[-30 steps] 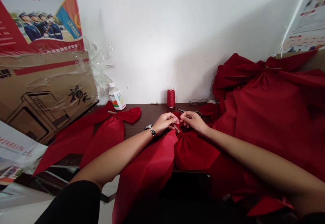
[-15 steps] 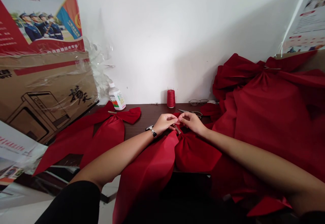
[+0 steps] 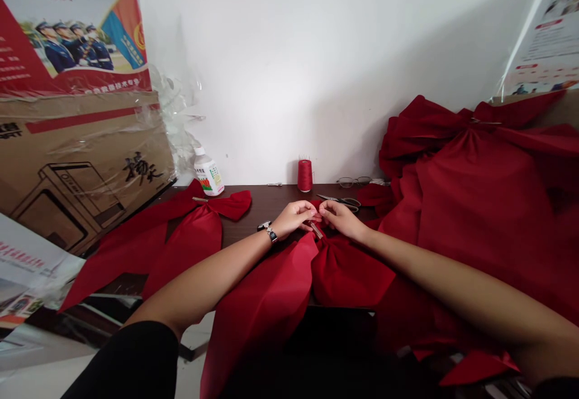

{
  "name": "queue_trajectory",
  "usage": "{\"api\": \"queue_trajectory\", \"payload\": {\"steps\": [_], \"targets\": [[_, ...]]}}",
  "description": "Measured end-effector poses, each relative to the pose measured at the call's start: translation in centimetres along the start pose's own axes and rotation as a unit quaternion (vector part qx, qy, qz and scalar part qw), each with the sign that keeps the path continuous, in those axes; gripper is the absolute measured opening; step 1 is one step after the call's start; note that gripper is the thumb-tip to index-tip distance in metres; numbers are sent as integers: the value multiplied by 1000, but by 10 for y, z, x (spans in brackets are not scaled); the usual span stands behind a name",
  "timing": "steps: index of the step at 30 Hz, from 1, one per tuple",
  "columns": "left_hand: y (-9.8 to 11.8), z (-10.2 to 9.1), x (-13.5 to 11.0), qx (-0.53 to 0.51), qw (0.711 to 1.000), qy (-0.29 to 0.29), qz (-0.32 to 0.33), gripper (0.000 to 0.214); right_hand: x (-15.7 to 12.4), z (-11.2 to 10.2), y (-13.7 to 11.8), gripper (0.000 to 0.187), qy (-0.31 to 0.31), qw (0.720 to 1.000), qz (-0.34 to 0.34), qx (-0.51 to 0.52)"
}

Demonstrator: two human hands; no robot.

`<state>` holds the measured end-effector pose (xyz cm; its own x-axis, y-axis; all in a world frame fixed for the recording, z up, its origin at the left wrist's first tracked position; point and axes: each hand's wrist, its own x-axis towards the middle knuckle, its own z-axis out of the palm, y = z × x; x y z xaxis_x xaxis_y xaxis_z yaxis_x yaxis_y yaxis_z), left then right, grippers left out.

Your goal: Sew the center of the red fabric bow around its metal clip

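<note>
My left hand (image 3: 295,218) and my right hand (image 3: 340,217) meet over the table's middle, both closed in a pinch with fingertips almost touching. Whatever lies between the fingertips is too small to make out. Directly below them is a red fabric bow (image 3: 348,269), its gathered centre held by a metal hair clip (image 3: 316,229). One long red tail (image 3: 266,296) hangs over the table's front edge under my left forearm. Just behind my right hand lies a pair of scissors (image 3: 346,201), partly hidden by it.
A spool of red thread (image 3: 304,176) with needles stuck in its top stands by the wall. Eyeglasses (image 3: 354,181) and a small clip (image 3: 274,184) lie near it. Another red bow (image 3: 199,218) and a white bottle (image 3: 208,173) are left, beside a cardboard box (image 3: 81,170). Red bows (image 3: 479,194) pile up right.
Both hands stay over the bow's centre, still pinched. The right hand has shifted very slightly, and more of the scissors shows behind it.
</note>
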<state>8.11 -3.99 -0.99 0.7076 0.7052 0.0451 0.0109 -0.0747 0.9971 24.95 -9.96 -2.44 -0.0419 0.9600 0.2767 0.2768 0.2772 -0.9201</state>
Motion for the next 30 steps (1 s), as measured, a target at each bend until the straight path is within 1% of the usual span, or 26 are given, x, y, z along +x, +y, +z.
{"api": "queue_trajectory", "payload": {"steps": [7, 17, 23, 30], "targets": [[-1, 0, 1, 2, 1000, 20, -5, 28, 0, -1, 2, 37, 1, 1000, 14, 9], [-2, 0, 0, 21, 1000, 18, 0, 27, -5, -2, -9, 38, 17, 999, 15, 24], [-5, 1, 1, 23, 1000, 18, -1, 25, -3, 0, -8, 37, 13, 999, 12, 30], [-3, 2, 0, 20, 999, 25, 3, 23, -3, -1, -5, 39, 0, 1000, 22, 21]]}}
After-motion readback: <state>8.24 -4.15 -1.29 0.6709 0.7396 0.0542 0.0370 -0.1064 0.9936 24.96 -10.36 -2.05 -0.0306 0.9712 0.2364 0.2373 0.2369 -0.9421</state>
